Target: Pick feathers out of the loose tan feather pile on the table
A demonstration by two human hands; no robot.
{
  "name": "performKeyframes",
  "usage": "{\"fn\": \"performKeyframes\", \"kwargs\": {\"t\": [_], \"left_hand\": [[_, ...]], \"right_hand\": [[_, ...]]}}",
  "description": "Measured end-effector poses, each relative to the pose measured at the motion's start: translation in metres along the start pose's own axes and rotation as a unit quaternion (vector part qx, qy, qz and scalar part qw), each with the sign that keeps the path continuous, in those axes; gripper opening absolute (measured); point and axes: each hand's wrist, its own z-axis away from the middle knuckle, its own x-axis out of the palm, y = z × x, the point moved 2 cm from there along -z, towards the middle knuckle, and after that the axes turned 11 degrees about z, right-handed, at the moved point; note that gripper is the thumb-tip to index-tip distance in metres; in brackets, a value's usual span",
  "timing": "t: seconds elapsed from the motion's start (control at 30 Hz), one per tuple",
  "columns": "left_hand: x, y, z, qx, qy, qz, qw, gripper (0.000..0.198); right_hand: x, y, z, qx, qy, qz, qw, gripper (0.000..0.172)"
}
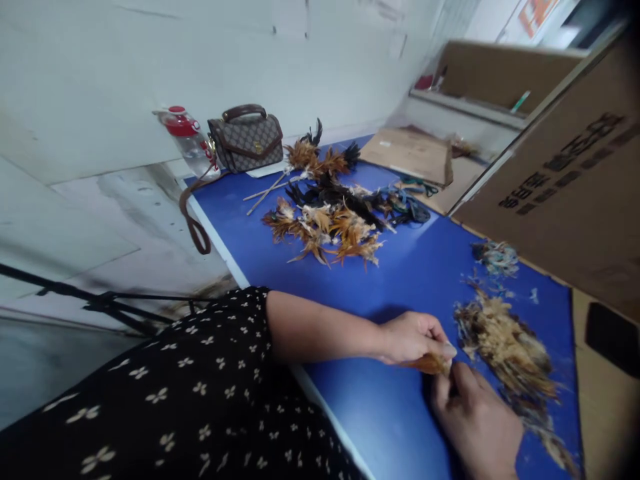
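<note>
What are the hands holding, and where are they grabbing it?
Both the left hand and right hand pinch a small brown feather bunch between their fingers, near its right end.

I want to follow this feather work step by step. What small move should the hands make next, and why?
Probably the right hand should pick one more feather from the loose feather pile and lay it against the small brown feather bunch that the left hand pinches. The bunch looks thin, and the pile lies just beside both hands.

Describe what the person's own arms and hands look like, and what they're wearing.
Both hands are bare, no gloves. The left hand extends from a bare forearm below a short black sleeve with small white flower print. The right hand shows no sleeve.
</note>
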Motion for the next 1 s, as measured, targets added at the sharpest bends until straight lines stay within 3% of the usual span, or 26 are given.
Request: {"fn": "performKeyframes", "kwargs": {"t": [0.43,0.7,1.0], "left_hand": [[-0.005,0.007,0.003,-0.004,-0.012,-0.005,1.0,0.046],[-0.007,0.021,0.002,0.027,-0.027,0.008,0.999,0.039],[-0.007,0.018,0.009,-0.134,-0.179,0.011,0.975,0.072]], "right_hand": [[-0.002,0.0,0.004,-0.046,0.044,0.079,0.995,0.035],[-0.017,0.003,-0.002,-0.023,0.069,-0.01,0.997,0.023],[-0.02,0.009,-0.004,0.002,0.077,-0.09,0.993,0.018]]}}
